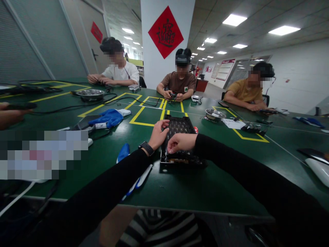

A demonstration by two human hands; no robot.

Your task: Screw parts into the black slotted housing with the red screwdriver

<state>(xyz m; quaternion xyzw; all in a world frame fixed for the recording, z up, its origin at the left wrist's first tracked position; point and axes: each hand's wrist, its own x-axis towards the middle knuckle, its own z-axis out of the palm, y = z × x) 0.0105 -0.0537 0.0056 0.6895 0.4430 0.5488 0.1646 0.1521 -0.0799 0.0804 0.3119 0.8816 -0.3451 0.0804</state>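
A black rectangular device [180, 126] with an open, studded top lies on the green table [221, 185], in front of me. My left hand [158, 133] rests at its left edge, fingers apart, holding nothing that shows. Over the near left part of the device is my right hand [180, 142], its thumb and fingers pinched together; what is between them, if anything, is too small to make out. A strip with orange-brown parts [178, 160] runs along the device's near end. Just past its right side shows a small red object [196, 130].
Blue and white gloves [110, 118] lie at the left, another glove [124, 152] beside my left forearm. Metal bowls [215, 114] stand further back, one on each side. Cables cross the left side. Three people sit opposite; another person's hand [10, 115] shows at the left edge.
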